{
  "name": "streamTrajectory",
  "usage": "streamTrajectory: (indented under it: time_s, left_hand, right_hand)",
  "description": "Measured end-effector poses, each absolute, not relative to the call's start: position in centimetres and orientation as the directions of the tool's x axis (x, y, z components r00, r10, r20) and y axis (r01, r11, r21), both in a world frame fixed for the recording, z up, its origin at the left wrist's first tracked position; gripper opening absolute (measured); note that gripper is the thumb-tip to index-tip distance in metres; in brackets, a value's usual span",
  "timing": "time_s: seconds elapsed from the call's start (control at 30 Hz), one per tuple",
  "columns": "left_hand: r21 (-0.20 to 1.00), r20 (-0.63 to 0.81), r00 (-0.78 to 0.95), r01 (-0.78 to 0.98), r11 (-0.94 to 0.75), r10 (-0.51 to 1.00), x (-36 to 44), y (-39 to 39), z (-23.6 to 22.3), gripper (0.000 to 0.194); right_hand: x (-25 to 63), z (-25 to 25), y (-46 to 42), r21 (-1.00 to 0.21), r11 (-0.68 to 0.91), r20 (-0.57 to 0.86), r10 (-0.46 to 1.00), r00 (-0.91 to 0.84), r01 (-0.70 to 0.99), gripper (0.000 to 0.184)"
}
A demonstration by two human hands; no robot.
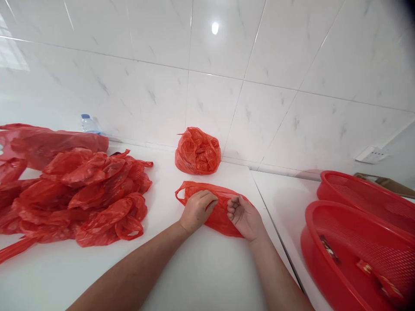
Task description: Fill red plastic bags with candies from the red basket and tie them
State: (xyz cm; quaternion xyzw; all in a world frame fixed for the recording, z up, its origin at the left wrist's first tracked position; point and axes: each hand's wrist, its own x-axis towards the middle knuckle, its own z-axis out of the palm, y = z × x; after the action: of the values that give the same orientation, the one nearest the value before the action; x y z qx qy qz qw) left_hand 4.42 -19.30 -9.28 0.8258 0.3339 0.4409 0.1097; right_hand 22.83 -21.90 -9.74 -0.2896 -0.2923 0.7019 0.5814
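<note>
A flattened red plastic bag (219, 212) lies on the white counter (207, 268) straight ahead of me. My left hand (196, 209) rests on its left part, fingers curled and pressing down on the plastic. My right hand (244, 217) sits on the bag's right part with the fingers curled inward, pinching the plastic. One handle loop of the bag sticks out to the left of my left hand.
A bundle of crumpled red bags (197, 151) stands against the tiled wall behind. A loose heap of red bags (81, 194) covers the left. A water bottle (89, 124) stands behind the heap. Two red mesh baskets (353, 242) sit at the right. A white socket (371, 154) is on the wall.
</note>
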Motion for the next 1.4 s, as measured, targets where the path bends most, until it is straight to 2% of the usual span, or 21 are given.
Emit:
streamTrajectory:
  time_s: [0.23,0.53,0.77,1.0,1.1,1.17,1.27,1.4]
  left_hand:
    - [0.515,0.671,0.372,0.388,-0.764,0.641,4.9,-19.8,-10.1,0.019]
    - [0.614,0.597,0.346,0.383,-0.690,0.724,4.7,-20.1,-10.2,0.026]
    - [0.591,0.571,0.398,0.409,-0.695,0.719,4.8,-20.0,-10.6,0.031]
    - [0.491,0.609,0.397,0.490,-0.720,0.686,4.9,-20.0,-10.6,0.026]
    - [0.364,0.733,0.406,0.445,-0.818,0.546,4.9,-19.9,-10.3,0.019]
    - [0.245,0.790,0.425,0.442,-0.863,0.442,4.9,-19.9,-10.2,0.026]
    - [0.122,0.794,0.467,0.505,-0.855,0.389,5.1,-20.0,-10.4,0.034]
    - [0.039,0.748,0.535,0.556,-0.831,0.393,5.3,-20.2,-10.7,0.038]
  right_hand:
    - [21.8,-9.3,-22.4,-0.765,-0.178,-0.032,0.970,-0.240,-0.618,0.018]
    - [21.3,-8.9,-22.4,-0.750,-0.231,-0.013,0.942,-0.335,-0.619,0.024]
    - [21.4,-8.9,-22.4,-0.748,-0.238,-0.010,0.937,-0.348,-0.620,0.028]
    - [21.5,-8.9,-22.4,-0.738,-0.255,-0.018,0.933,-0.360,-0.625,0.030]
    - [21.5,-8.9,-22.4,-0.727,-0.262,-0.028,0.935,-0.354,-0.634,0.032]
    - [21.4,-8.9,-22.4,-0.728,-0.258,-0.039,0.941,-0.336,-0.636,0.034]
    - [21.4,-8.8,-22.5,-0.727,-0.238,-0.043,0.952,-0.304,-0.644,0.039]
    - [21.6,-8.7,-22.4,-0.725,-0.210,-0.034,0.962,-0.271,-0.656,0.041]
